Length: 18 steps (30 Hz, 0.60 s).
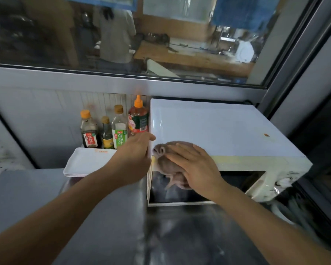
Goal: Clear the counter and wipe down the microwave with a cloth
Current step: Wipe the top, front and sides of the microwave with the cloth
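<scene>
Head view: your right hand [196, 169] presses a soft, crumpled grey-brown cloth [172, 163] with flat, straight fingers against the top front left corner of the boxy white microwave [218, 131], part of the cloth hanging over the dark glass door. Your left hand [134, 153] rests with relaxed fingers on the microwave's left edge, holding nothing. Beside it lie stacked white rectangular trays [84, 161] and four capped sauce bottles [115, 129]. The control knobs at right are blurred.

White microwave [218, 131] on the steel counter [103, 217], grey-pink crumpled cloth [172, 161] draped over its front top-left edge
</scene>
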Motion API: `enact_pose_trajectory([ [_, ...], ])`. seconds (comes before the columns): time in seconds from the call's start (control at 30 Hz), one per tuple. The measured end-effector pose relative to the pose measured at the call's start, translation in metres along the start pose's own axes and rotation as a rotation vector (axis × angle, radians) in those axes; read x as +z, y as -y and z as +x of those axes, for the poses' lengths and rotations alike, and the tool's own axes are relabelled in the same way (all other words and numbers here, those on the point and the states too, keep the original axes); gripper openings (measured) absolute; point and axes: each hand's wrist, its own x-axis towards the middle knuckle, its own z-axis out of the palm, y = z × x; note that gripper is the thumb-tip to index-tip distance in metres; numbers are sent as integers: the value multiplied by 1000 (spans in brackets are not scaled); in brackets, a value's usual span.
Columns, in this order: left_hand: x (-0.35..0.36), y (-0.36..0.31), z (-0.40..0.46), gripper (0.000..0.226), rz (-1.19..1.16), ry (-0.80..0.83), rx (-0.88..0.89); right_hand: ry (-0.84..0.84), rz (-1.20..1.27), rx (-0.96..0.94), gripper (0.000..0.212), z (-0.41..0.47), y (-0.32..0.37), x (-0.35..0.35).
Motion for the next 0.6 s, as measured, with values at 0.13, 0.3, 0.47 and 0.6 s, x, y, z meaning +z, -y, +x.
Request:
enact_pose_trajectory([
  [0.13,10,0,0,58,-3,67,-13,-131,22,137,44,-53,-48,-21],
  [0.3,15,6,-4,61,-69,63,-29,-188,46,272,46,-57,-48,-5],
  [0.47,17,3,-10,62,-55,41,-3,-157,11,153,63,-10,12,14],
  [0.6,20,-4,-7,60,-13,38,-25,-166,5,58,54,-1,17,17],
])
